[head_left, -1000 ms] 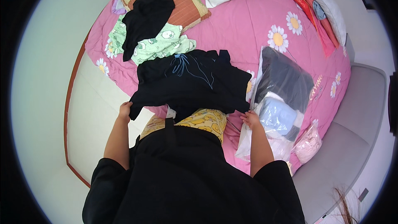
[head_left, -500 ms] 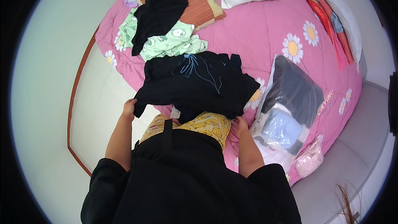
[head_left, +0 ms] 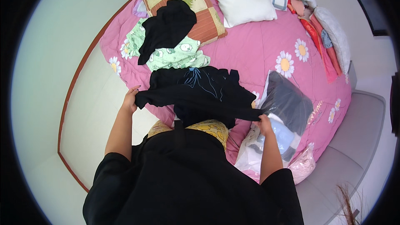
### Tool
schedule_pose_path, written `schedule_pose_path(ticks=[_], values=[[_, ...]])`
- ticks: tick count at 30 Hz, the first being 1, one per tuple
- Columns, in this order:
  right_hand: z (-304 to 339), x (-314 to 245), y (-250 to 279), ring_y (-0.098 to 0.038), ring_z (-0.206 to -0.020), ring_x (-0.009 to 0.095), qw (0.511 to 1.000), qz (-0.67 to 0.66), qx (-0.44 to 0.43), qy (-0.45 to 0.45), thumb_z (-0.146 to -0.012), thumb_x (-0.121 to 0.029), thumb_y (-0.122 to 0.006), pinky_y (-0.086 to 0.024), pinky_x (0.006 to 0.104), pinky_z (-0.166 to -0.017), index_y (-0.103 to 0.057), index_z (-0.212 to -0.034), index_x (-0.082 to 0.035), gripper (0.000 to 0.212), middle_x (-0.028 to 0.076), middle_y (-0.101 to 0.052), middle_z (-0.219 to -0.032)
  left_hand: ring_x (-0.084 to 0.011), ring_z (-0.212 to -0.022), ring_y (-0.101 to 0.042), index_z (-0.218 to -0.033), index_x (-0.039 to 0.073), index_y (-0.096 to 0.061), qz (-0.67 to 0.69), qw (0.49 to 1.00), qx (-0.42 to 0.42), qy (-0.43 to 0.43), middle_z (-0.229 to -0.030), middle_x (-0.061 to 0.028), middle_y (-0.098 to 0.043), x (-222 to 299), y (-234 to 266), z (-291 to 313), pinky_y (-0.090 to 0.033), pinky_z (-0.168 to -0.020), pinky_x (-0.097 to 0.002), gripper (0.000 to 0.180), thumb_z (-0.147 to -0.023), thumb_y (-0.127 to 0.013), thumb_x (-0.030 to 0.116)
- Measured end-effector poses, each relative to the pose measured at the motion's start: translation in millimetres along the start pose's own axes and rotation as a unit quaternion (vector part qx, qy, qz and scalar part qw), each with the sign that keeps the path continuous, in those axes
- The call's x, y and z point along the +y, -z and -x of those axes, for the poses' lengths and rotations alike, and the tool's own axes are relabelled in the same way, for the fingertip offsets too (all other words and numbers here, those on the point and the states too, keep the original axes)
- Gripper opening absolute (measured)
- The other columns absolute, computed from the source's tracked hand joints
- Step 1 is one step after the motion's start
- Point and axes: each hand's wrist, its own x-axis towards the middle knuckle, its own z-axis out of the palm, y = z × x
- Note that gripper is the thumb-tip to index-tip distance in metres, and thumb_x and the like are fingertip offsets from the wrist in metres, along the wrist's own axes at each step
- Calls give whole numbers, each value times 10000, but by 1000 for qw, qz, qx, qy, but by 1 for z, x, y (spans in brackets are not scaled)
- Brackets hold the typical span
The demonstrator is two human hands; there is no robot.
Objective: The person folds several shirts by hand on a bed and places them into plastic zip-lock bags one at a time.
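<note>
A black T-shirt [head_left: 189,98] with a blue line-drawn bow on it is stretched sideways in front of me, its far part lying on the pink quilt. My left hand [head_left: 131,98] is closed on its left end. At the right end, my right hand [head_left: 264,124] pinches the cloth, close to a clear plastic bag [head_left: 287,96] of folded dark and light blue clothes. Between the hands the near part is lifted and folded over, and a darker piece hangs below it. My fingertips are partly hidden by the cloth.
Beyond the shirt, another black garment [head_left: 171,23] lies over light green printed clothing [head_left: 179,56]. A checked pillow [head_left: 208,21] and a white pillow [head_left: 241,0] are at the far side of the pink quilt [head_left: 241,50]. A pink bagged item [head_left: 303,168] sits by the grey headboard [head_left: 354,133].
My right hand has moved right and slightly up with its end of the T-shirt, drawing the near edge out wider. My left hand keeps its hold, slightly higher.
</note>
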Motion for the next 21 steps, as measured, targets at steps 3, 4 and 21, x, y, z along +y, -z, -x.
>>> schedule_pose_path(ticks=[3,4,21], values=[[27,-76,-16,-603,-750,251,995,-85,-55,-15,-797,-81,-414,-512,343,-733,-436,-966,37,207,151,-561,-899,-201,-611,-578,-1058,59,-499,3,999,-37,35,-751,-102,-579,24,-10,-2,-499,-504,-296,237,-868,-360,88],[36,-96,-25,-607,-748,255,995,-83,-54,-3,-801,-84,-417,-509,340,-738,-444,-951,44,200,155,-570,-885,-201,-611,-578,-1058,59,-499,7,999,-44,29,-751,-102,-579,31,-10,-3,-499,-504,-296,237,-868,-360,88],[114,-303,-143,-615,-771,289,983,15,-54,173,-786,-73,-488,-512,354,-740,-494,-828,0,84,145,-569,-836,-175,-598,-597,-868,39,-583,114,978,-125,123,-732,-83,-605,57,32,-62,-511,-525,-266,119,-817,-487,85]])
